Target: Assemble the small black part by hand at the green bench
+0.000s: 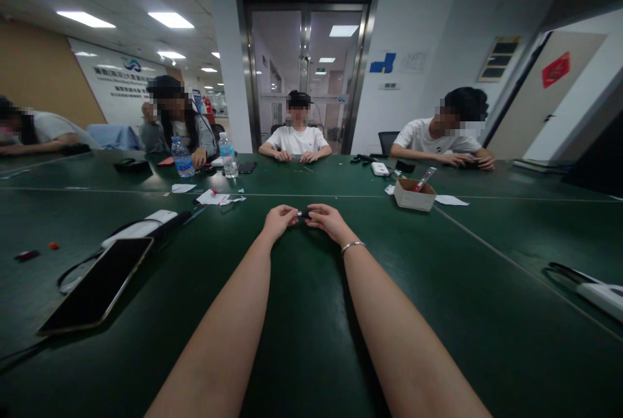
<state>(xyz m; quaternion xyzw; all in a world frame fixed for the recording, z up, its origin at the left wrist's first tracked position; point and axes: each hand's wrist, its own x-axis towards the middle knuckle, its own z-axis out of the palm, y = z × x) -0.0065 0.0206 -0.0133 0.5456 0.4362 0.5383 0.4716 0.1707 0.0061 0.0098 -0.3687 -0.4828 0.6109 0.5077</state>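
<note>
Both my arms reach forward over the green table (306, 314). Between my hands is a small black object with a shiny silver part (302, 214), too small to name. The fingers of my left hand (280, 221) pinch its silver end. At the black end, the thumb and fingers of my right hand (329, 221) are closed on it. My fingertips cover part of the object, which lies roughly level just above the table. A silver bracelet (353, 246) circles my right wrist.
Left are a phone (100, 285), a white device (141, 226) and small red pieces (53, 246). Ahead stand two bottles (182, 157), paper scraps (217, 198) and a small box (415, 197). A white device (603, 295) lies right. Several people sit across the table.
</note>
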